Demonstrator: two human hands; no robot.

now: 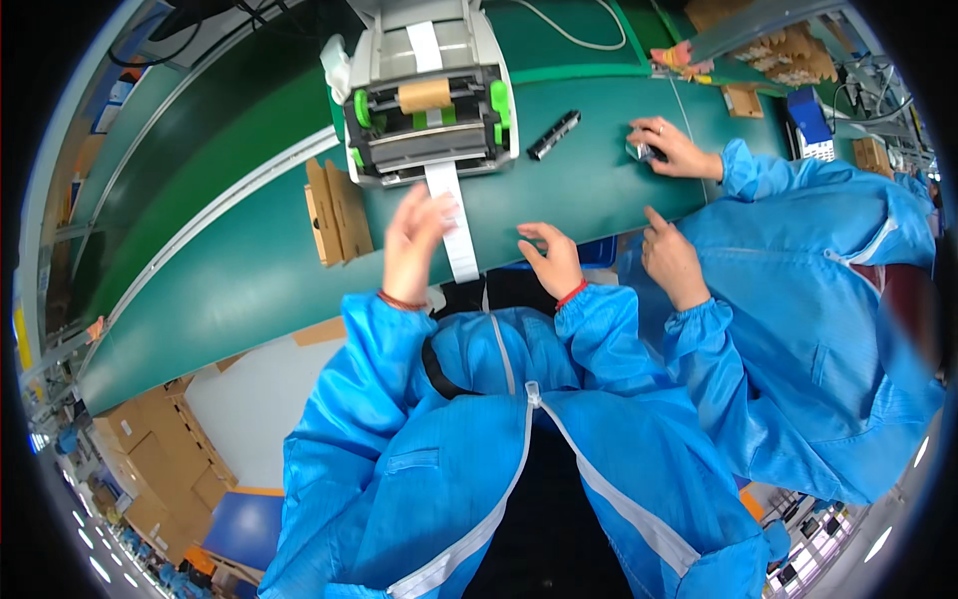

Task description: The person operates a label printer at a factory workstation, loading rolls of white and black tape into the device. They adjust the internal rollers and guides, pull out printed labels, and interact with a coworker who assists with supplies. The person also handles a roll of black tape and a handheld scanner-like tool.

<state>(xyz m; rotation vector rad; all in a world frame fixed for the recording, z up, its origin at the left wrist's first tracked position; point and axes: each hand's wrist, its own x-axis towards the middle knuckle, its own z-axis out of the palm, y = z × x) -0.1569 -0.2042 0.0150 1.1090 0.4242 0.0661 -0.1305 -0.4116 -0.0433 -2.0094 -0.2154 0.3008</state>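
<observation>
A narrow white paper strip lay nearest the hands, flat and slightly slanted, running from the front of a printer toward the near edge of the table. Both forearms, in blue sleeves with a red band at each wrist, entered from below. The left hand was raised upright over the strip's left side, its fingers pointing toward the printer; the right hand stood to the right of the strip, well apart from it, with its fingers turned inward. The left fingers were blurred, and whether they pinched the strip or only overlapped it could not be told. The right hand held nothing visible, its thumb and bent forefinger parted by a moderate gap.

Beyond the hands stood the printer, its top raised, showing a brown roll and green knobs. A cardboard box rested left of the strip, and a long black object lay to the printer's right on the green table. Farther right, a co-worker in blue grasped a small object with the farther hand; the nearer hand extended a forefinger at the table's edge.
</observation>
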